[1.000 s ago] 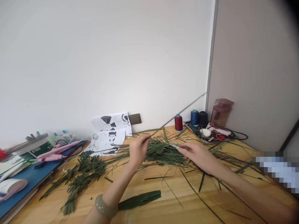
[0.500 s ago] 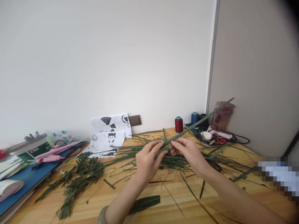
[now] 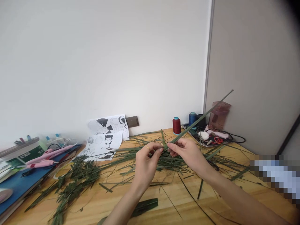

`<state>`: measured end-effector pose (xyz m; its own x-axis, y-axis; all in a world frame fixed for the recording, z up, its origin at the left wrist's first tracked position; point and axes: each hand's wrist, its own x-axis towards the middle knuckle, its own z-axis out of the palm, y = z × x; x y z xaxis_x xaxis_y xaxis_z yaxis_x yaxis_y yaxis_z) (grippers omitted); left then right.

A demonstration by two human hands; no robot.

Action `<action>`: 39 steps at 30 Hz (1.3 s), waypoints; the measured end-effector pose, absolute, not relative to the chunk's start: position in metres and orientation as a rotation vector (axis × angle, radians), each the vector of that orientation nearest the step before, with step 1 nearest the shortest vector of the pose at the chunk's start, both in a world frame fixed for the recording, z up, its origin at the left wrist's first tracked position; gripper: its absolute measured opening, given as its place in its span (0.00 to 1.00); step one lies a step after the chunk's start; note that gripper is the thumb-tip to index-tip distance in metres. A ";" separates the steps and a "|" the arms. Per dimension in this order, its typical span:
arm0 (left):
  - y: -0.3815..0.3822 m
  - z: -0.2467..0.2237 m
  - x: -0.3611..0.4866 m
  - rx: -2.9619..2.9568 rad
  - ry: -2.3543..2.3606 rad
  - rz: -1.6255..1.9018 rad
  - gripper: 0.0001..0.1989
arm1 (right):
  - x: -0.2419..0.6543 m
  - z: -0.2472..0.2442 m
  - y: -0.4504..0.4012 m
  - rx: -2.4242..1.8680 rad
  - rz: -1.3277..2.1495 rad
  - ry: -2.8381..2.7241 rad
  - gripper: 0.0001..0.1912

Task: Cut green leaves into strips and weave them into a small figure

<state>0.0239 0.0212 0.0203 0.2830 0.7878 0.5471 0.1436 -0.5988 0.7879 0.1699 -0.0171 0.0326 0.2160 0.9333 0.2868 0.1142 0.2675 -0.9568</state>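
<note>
My left hand (image 3: pixel 148 159) pinches a long green leaf blade between thumb and fingers, over a pile of cut leaves. Close beside it, my right hand (image 3: pixel 185 151) also has its fingertips closed on that leaf blade (image 3: pixel 198 121). The blade slants up to the right, its free tip in front of the side wall. A short leaf piece stands up between the two hands; whether it is part of the blade I cannot tell. Beneath both hands spreads the pile of green leaf strips (image 3: pixel 173 162). A wide leaf piece (image 3: pixel 148 204) lies near my left forearm.
Woven leaf bundles (image 3: pixel 82 173) lie at the left, near printed paper sheets (image 3: pixel 99 145). Pink glue guns (image 3: pixel 44 157) rest on a blue board (image 3: pixel 30 178). A red thread spool (image 3: pixel 176 126), a blue spool (image 3: pixel 192 119) and a tray of small items (image 3: pixel 208 143) stand behind.
The view has shifted slightly. The leaf blade has turned more edge-on and its tip sits a little higher. My left fingers have closed more tightly together, and both hands remain on the blade.
</note>
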 end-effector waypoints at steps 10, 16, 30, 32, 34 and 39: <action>0.020 0.024 0.023 1.660 0.721 1.223 0.04 | 0.165 0.040 -0.024 -1.268 0.704 -1.253 0.10; 0.016 0.029 0.018 1.957 0.735 1.271 0.05 | 0.162 0.043 -0.026 -1.281 0.715 -1.296 0.12; 0.007 0.056 0.004 1.458 0.593 0.884 0.10 | 0.155 0.054 -0.040 -1.197 0.830 -1.400 0.10; 0.007 0.056 0.004 1.332 0.534 0.837 0.10 | 0.155 0.055 -0.041 -1.131 0.862 -1.425 0.08; 0.007 0.054 0.005 1.246 0.487 0.817 0.08 | 0.156 0.056 -0.042 -1.070 0.899 -1.440 0.07; 0.006 0.049 0.008 1.278 0.504 0.885 0.07 | 0.159 0.057 -0.042 -1.015 0.931 -1.468 0.06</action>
